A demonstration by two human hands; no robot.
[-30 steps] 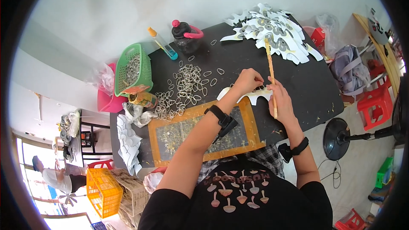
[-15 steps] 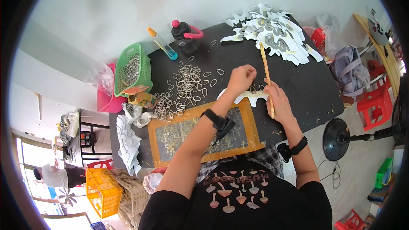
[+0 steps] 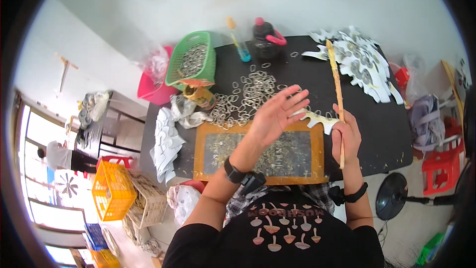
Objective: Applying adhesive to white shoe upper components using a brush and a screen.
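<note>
My left hand (image 3: pixel 278 114) is raised palm up with its fingers spread, and nothing is in it. It hovers over the far part of a tape-framed board (image 3: pixel 200 156), beside loose oval metal rings (image 3: pixel 258 88). In my right hand (image 3: pixel 348 136) a long thin wooden stick (image 3: pixel 335 77), smeared yellowish, stands nearly upright under my thumb. A white scalloped cut-out piece (image 3: pixel 320 120) with a few rings along its far edge reaches from my right fingers towards the left hand. Whether those fingers also pinch it, I cannot tell.
White pieces with grey rings (image 3: pixel 364 67) are heaped at the far right. Plain white pieces (image 3: pixel 166 144) lie at the table's left. A green basket of rings (image 3: pixel 212 62), an open can (image 3: pixel 201 97), a bottle (image 3: pixel 243 49) and a dark jug (image 3: pixel 265 42) stand behind. A fan (image 3: pixel 391 196) is at right.
My left hand has opened from a closed pinch and turned palm up, lower over the board. My right hand still holds the stick, now more upright. The head view has shifted.
</note>
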